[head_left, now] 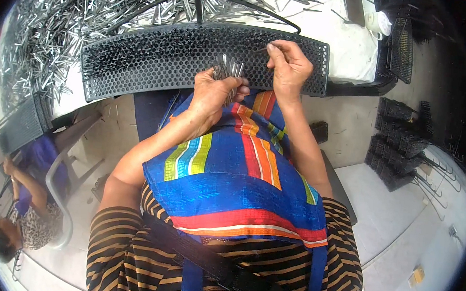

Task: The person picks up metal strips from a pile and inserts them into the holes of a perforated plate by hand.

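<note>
A long, curved black rack (158, 82) full of round holes lies across in front of me. Its far rows and left part are filled with upright dark pieces, while bare holes show along the near side. My left hand (209, 94) is closed around a bundle of thin metal strips (228, 68), their ends sticking up at the rack's near edge. Over the right part of the rack, my right hand (289, 68) pinches one thin dark strip (260, 51) between thumb and forefinger.
A big heap of loose metal strips (62, 17) covers the table's left and far side. A white cup (378, 24) stands at the far right. Stacked black racks (394, 144) with hooks lie on the right floor. Another person (36, 212) sits at the left beside a similar rack (23, 132).
</note>
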`<action>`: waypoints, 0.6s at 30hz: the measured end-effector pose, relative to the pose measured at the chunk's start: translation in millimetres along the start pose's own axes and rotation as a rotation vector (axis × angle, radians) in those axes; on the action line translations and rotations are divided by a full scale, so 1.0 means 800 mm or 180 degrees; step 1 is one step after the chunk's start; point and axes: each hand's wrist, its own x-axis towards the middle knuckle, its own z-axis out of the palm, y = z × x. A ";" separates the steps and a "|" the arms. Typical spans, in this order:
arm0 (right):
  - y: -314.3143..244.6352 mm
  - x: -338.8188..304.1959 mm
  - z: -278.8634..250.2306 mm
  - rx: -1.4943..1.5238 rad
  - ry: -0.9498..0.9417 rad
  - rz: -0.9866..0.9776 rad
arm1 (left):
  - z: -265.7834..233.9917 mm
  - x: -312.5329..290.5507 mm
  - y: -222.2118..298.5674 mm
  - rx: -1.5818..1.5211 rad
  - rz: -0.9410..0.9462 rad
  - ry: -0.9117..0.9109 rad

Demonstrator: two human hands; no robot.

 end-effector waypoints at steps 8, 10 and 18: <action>0.022 0.011 0.000 -0.1047 0.0011 -0.1072 | -0.004 0.005 -0.001 -0.0196 -0.0141 -0.0077; 0.022 0.011 0.000 -0.1027 0.0001 -0.1042 | -0.003 0.004 0.000 -0.0232 -0.0147 -0.0086; 0.007 0.012 0.003 -0.1610 -0.0029 -0.1303 | -0.006 0.007 -0.002 -0.0348 -0.0205 -0.0133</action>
